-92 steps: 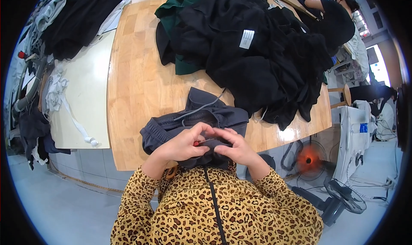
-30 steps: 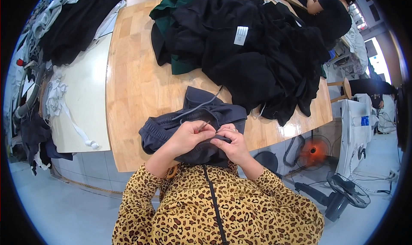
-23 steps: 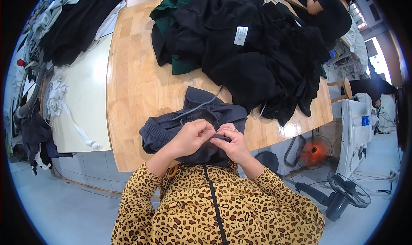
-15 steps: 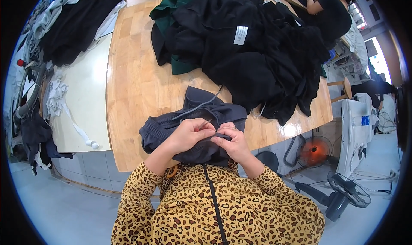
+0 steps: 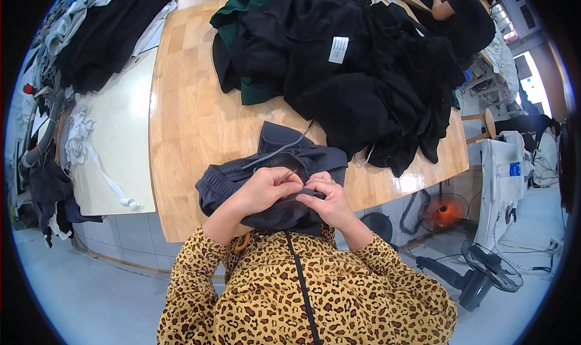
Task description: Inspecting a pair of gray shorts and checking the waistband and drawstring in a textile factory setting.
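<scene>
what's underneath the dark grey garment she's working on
The dark grey garment lies on the wooden table, its near part bunched in both hands. Anything beneath it is hidden.

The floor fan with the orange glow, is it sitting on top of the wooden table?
No, the glowing floor fan stands on the floor below the edge of the wooden table, to the person's right.

A wooden worktable (image 5: 187, 121) stands beside a white table (image 5: 118, 139) on a pale grey floor (image 5: 91, 296). Floor fans (image 5: 484, 275) stand to the right near a white cabinet (image 5: 502, 182), where bright daylight enters.
</scene>
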A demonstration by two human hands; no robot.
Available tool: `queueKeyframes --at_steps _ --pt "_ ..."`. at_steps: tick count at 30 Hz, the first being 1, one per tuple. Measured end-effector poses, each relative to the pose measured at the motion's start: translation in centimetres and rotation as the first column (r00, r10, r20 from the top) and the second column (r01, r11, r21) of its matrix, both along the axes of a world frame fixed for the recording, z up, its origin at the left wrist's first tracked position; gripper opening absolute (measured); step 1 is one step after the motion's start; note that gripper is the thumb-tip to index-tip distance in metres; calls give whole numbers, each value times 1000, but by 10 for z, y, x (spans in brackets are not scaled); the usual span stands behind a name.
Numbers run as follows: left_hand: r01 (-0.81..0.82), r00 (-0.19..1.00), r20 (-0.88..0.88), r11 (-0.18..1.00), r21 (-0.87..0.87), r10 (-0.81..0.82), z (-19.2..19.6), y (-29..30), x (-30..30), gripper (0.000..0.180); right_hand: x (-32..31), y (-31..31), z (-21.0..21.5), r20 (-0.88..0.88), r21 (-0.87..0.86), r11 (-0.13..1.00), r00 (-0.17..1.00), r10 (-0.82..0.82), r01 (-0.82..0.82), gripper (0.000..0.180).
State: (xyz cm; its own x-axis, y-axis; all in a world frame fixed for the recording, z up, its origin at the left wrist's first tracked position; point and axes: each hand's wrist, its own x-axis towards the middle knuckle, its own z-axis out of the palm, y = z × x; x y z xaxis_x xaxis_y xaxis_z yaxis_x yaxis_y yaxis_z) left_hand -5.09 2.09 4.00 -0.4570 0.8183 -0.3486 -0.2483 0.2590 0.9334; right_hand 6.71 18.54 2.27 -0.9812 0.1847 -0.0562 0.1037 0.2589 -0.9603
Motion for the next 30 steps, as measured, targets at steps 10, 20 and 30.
queueKeyframes --at_steps 10,20,30 --pt "-26 994 -103 997 71 33 -8 3 4 11 -2 2 0 -55 168 984 996 72 -62 21" --pt "-253 927 -304 965 -75 219 -1 -7 2 25 -2 6 -3 -12 -18 1000 1000 14 -14 17" --pt "70 945 -321 997 20 -60 1 -22 4 42 -2 7 -3 -39 18 999 999 35 -34 16"
